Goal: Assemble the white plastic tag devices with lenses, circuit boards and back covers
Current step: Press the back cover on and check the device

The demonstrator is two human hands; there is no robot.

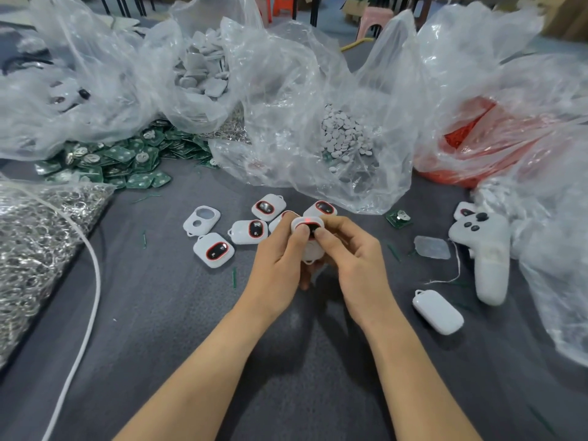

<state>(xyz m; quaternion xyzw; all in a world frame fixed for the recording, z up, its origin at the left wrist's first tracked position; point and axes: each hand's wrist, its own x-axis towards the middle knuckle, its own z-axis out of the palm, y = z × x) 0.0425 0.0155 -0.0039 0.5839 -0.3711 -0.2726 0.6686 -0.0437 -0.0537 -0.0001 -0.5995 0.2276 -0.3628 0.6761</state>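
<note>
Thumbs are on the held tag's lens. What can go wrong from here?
1. Left hand and right hand press thumbs on the lens of the held tag; uneven force could seat it crooked.
2. Lensed tags lie just behind the hands; a slip may scatter them.
3. Green slivers on the cloth could get into the empty shell.

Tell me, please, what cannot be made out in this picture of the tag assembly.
Head view, held tag: the left hand and right hand cover its lens and back, so any back cover is hidden.
Head view, red parts: blurred by their crinkled plastic bag.
Head view, bag of metal rings: cut off by the left edge.
</note>
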